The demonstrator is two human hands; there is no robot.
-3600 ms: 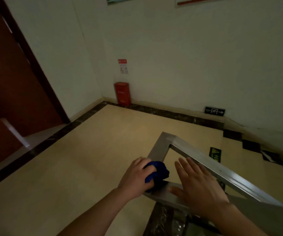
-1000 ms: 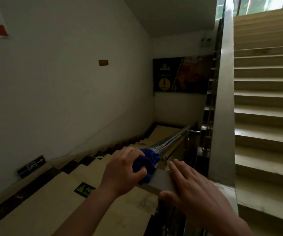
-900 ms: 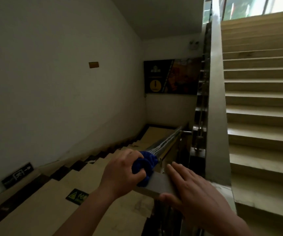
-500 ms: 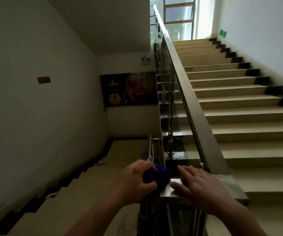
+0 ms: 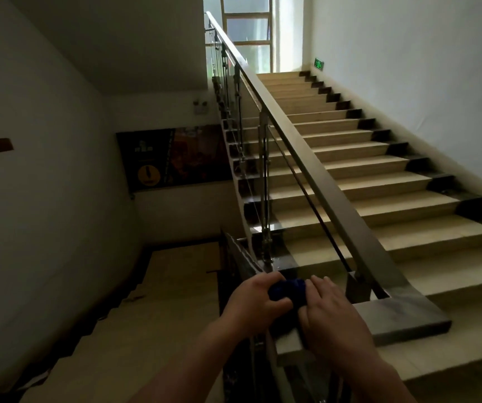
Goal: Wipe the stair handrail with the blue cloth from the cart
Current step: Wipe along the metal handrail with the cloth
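From the head cam, the blue cloth point(image 5: 287, 289) is bunched up on the flat low end of the handrail point(image 5: 315, 175), with the left hand point(image 5: 253, 303) curled around it and gripping it, and the right hand point(image 5: 331, 314) pressed right beside it, fingers loosely bent over the cloth's edge and the rail (can't tell if it's actually pinching any fabric). Judging by that, the cloth is fetched and wiping is underway at the bottom corner, but the whole long rail climbing above the cloth toward the window point(image 5: 248, 33) looks like it's left to do.
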